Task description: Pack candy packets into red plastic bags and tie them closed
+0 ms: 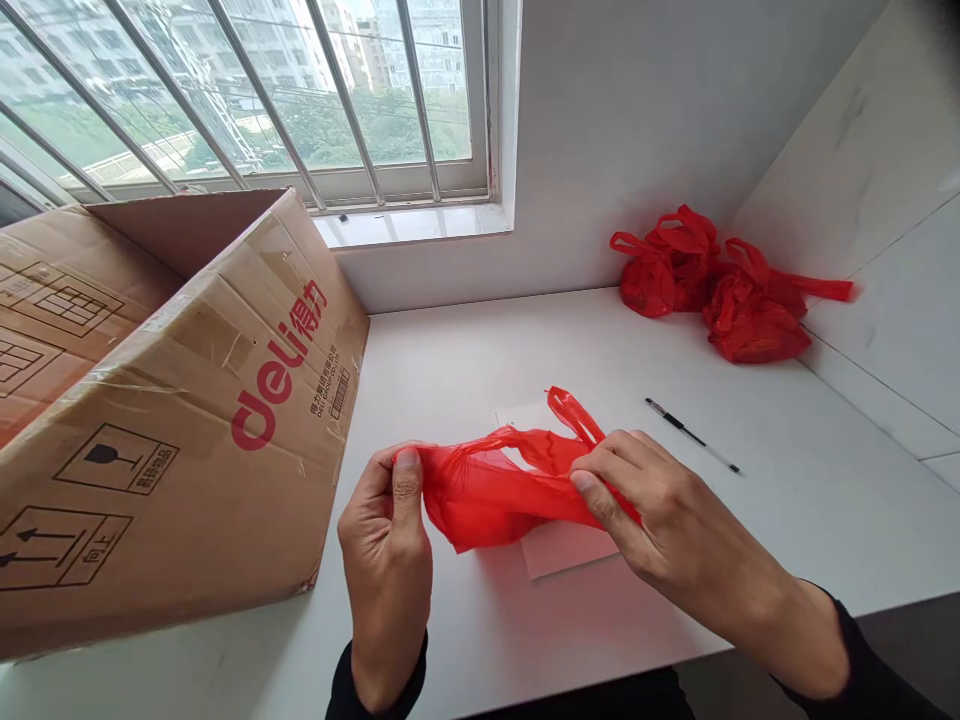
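Observation:
A thin red plastic bag (487, 500) is stretched sideways between my two hands above the white tabletop. My left hand (390, 530) pinches its left end between thumb and fingers. At the other end my right hand (637, 500) is closed on the bag's right side, near a handle loop that sticks up. Under the bag lies a flat pale sheet or card (570, 550), partly hidden by the bag and my right hand. Whether anything is inside the bag cannot be made out.
A large open cardboard box (285, 400) stands at the left by the barred window (300, 100). Several red plastic bags (757, 310), bunched up, sit in the back right corner. A black pen (694, 435) lies on the white table (465, 350), right of the middle.

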Tool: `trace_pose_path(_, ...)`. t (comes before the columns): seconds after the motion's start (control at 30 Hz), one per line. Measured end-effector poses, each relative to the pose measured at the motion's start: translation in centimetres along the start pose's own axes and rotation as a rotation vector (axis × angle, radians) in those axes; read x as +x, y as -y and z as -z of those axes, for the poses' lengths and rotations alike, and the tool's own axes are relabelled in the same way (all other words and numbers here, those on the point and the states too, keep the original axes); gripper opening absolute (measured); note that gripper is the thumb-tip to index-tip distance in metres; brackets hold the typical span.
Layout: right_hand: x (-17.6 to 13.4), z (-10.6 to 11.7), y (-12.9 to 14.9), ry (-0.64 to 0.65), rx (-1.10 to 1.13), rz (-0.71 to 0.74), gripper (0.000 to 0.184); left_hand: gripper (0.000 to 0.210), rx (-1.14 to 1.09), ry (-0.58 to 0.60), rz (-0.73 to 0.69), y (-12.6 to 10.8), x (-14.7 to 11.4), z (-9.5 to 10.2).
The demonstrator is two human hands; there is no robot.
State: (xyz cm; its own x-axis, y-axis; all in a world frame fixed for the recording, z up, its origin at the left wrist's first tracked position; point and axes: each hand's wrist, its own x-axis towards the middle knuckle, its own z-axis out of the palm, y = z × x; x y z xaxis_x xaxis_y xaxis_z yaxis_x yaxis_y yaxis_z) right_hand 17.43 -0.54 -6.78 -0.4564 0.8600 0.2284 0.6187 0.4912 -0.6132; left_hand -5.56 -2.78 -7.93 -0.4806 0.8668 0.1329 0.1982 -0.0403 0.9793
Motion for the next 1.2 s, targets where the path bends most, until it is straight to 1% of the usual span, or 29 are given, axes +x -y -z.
trace_pose_path(0.13,-0.4,0.5,0.2,0.021,-0.026,0.020,0.019,0.032,-0.008,0.002,0.012,-0.2,0.0,0.1)
trace_pose_path(0.23,-0.8,0.8,0.5,-0.009,-0.036,0.056,0.012,0.033,-0.041,-0.012,0.038,-0.1,-0.1,0.2)
trace_pose_path(0.3,-1.0,1.0,0.7,-0.004,-0.042,0.087,0.013,0.033,-0.059,-0.020,0.054,-0.1,-0.1,0.2)
trace_pose_path(0.37,-1.1,1.0,0.7,0.072,-0.069,0.129,0.024,0.034,-0.057,-0.019,0.060,0.0,0.0,0.3)
trace_pose_path(0.43,-1.1,0.7,0.4,0.199,-0.136,0.144,0.035,0.034,-0.035,-0.018,0.053,0.0,0.1,0.2)
trace_pose_path(0.5,-1.2,0.1,-0.1,0.294,-0.247,0.124,0.034,0.035,0.005,0.000,0.037,-0.1,0.0,0.1)
trace_pose_path(0.53,-1.2,-0.2,-0.4,0.318,-0.303,0.105,0.033,0.034,0.036,0.005,0.014,-0.3,-0.2,-0.1)
trace_pose_path(0.6,-1.1,-0.7,-1.0,0.321,-0.382,0.069,0.045,0.031,0.097,-0.025,-0.104,-1.0,-1.1,-0.5)
trace_pose_path(0.63,-1.1,-0.9,-1.2,0.318,-0.397,0.054,0.050,0.032,0.120,-0.092,-0.207,-1.4,-1.8,-0.8)
trace_pose_path(0.67,-1.0,-1.0,-1.4,0.315,-0.395,0.042,0.053,0.035,0.143,-0.176,-0.343,-1.9,-2.7,-1.0)
trace_pose_path(0.7,-0.9,-1.0,-1.6,0.316,-0.380,0.038,0.053,0.037,0.166,-0.237,-0.494,-2.3,-3.6,-1.3)
trace_pose_path(0.73,-0.8,-0.9,-1.7,0.320,-0.354,0.045,0.052,0.036,0.197,-0.246,-0.653,-2.7,-4.5,-1.5)
trace_pose_path(0.77,-0.7,-0.8,-1.7,0.334,-0.316,0.062,0.050,0.033,0.251,-0.157,-0.801,-2.9,-5.3,-1.6)
trace_pose_path(0.8,-0.7,-0.7,-1.7,0.352,-0.268,0.086,0.045,0.030,0.321,-0.010,-0.923,-3.0,-5.8,-1.7)
trace_pose_path(0.83,-0.6,-0.5,-1.7,0.373,-0.216,0.111,0.039,0.028,0.392,0.164,-1.006,-2.9,-6.1,-1.8)
trace_pose_path(0.87,-0.5,-0.3,-1.7,0.393,-0.166,0.132,0.031,0.027,0.455,0.321,-1.042,-2.7,-6.1,-1.8)
trace_pose_path(0.9,-0.5,-0.1,-1.6,0.411,-0.124,0.146,0.023,0.026,0.498,0.417,-1.046,-2.4,-5.9,-1.8)
trace_pose_path(0.93,-0.4,0.0,-1.5,0.431,-0.092,0.153,0.017,0.025,0.524,0.459,-1.031,-2.1,-5.6,-1.7)
trace_pose_path(1.0,-0.4,0.3,-1.4,0.486,-0.049,0.153,0.013,0.026,0.521,0.459,-0.987,-1.4,-4.7,-1.6)
trace_pose_path(1.1,-0.5,0.6,-1.4,0.599,-0.007,0.145,0.022,0.027,0.508,0.467,-0.980,-0.8,-3.9,-1.5)
trace_pose_path(1.17,-0.5,0.6,-1.5,0.635,-0.020,0.159,0.027,0.025,0.523,0.493,-0.989,-0.7,-3.7,-1.4)
trace_pose_path(1.2,-0.5,0.6,-1.7,0.644,-0.033,0.174,0.026,0.024,0.539,0.511,-0.991,-0.7,-3.7,-1.4)
